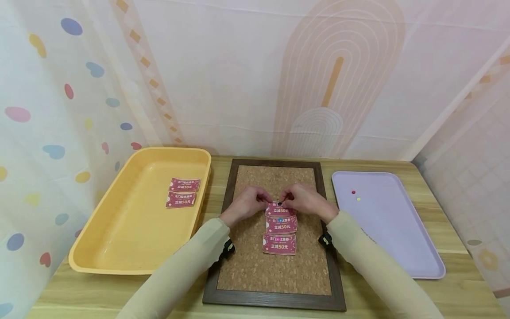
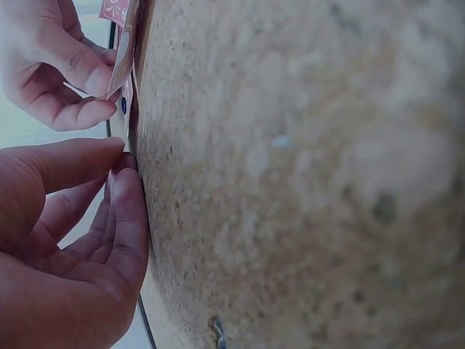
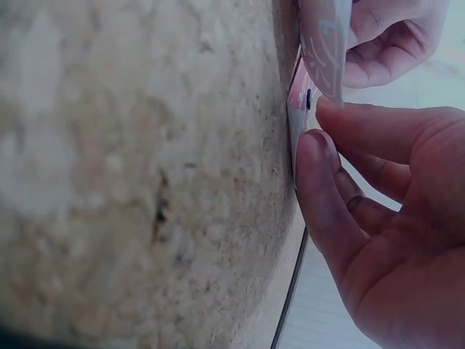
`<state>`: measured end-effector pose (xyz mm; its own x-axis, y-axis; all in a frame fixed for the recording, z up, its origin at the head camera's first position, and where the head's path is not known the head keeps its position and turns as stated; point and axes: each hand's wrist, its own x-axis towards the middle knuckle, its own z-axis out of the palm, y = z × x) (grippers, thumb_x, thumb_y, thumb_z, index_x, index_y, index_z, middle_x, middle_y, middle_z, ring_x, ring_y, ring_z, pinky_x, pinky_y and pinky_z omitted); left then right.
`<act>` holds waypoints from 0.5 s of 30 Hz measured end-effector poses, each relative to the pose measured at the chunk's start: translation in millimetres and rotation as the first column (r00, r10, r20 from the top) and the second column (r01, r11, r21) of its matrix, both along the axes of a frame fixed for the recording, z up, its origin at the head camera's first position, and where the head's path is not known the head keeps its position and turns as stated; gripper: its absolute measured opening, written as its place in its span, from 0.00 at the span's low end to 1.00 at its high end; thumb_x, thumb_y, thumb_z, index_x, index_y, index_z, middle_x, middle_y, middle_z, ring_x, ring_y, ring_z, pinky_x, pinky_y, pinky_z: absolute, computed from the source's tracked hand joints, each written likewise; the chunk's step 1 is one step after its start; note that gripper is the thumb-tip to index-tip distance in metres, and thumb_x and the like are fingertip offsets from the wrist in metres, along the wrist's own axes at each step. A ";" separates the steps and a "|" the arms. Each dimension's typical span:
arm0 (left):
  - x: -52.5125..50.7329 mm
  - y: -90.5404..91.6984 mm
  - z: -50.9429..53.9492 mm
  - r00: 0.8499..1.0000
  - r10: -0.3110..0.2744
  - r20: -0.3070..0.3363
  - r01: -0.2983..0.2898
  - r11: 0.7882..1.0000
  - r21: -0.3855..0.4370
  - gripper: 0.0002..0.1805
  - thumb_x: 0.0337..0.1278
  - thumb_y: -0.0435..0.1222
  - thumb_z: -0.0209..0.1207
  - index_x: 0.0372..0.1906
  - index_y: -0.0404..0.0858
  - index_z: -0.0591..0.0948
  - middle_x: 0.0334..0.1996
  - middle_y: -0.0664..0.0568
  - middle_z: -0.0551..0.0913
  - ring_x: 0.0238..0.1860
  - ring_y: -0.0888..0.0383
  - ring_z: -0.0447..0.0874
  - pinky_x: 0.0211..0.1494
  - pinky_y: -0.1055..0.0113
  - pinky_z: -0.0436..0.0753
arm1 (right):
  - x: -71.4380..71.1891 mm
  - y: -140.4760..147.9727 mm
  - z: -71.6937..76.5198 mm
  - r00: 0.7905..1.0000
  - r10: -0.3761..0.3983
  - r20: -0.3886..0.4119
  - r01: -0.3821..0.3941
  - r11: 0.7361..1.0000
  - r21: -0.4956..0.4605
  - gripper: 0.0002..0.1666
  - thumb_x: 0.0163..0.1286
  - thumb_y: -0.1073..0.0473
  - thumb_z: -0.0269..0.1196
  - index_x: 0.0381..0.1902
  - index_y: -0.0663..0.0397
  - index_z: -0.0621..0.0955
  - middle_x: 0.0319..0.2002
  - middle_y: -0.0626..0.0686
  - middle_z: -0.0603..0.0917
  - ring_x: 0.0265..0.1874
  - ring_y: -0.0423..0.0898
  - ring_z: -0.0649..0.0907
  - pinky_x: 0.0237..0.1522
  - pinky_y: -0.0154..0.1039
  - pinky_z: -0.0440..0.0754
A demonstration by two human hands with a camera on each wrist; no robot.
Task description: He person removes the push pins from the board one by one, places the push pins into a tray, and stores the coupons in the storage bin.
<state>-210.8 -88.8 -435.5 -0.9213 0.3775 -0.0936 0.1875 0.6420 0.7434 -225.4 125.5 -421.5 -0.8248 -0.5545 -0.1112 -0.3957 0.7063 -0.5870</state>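
On a framed corkboard (image 1: pixel 247 274), three pink printed coupons lie in a column, the top coupon (image 1: pixel 280 211) between both hands. My left hand (image 1: pixel 249 204) pinches the top coupon's left edge with thumb and fingertips. At its right edge my right hand (image 1: pixel 304 201) pinches the paper between thumb and finger. A black pushpin (image 1: pixel 280 204) stands in that coupon, close to the right fingertips. The middle coupon (image 1: pixel 281 227) bears a blue pushpin (image 1: pixel 280 220); the bottom coupon (image 1: pixel 279 246) bears a pink pushpin (image 1: pixel 277 239). The coupons' lower edges curl off the cork.
Left of the board stands a yellow tray (image 1: pixel 131 230) with two more coupons (image 1: pixel 181 199) in it. A lilac tray (image 1: pixel 394 221) on the right holds a red pushpin (image 1: pixel 353 192) and a yellow pushpin (image 1: pixel 358 199). A patterned curtain (image 1: pixel 239 88) hangs behind the wooden table (image 1: pixel 79 294).
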 end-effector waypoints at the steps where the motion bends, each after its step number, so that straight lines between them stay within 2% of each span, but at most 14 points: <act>1: 0.0 0.1 0.2 1.000 0.001 0.002 -0.001 1.000 -0.004 0.07 0.62 0.26 0.65 0.42 0.36 0.89 0.36 0.50 0.87 0.37 0.58 0.82 0.44 0.64 0.81 | -0.2 -0.2 -0.5 1.000 0.001 -0.001 -0.001 1.000 -0.001 0.03 0.71 0.63 0.68 0.39 0.55 0.88 0.32 0.46 0.86 0.27 0.39 0.78 0.32 0.36 0.74; 15: -1.2 1.5 0.8 1.000 0.025 0.018 -0.025 0.999 -0.029 0.08 0.62 0.26 0.64 0.42 0.37 0.89 0.36 0.51 0.87 0.37 0.59 0.81 0.42 0.66 0.79 | -0.8 -2.0 -3.0 1.000 -0.008 -0.011 0.008 1.000 0.000 0.03 0.70 0.63 0.68 0.37 0.53 0.88 0.31 0.45 0.86 0.25 0.38 0.77 0.30 0.35 0.74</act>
<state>-212.0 -87.3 -434.8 -0.9285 0.3513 -0.1206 0.1579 0.6673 0.7278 -226.2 123.5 -424.5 -0.8304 -0.5478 -0.1020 -0.3966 0.7096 -0.5824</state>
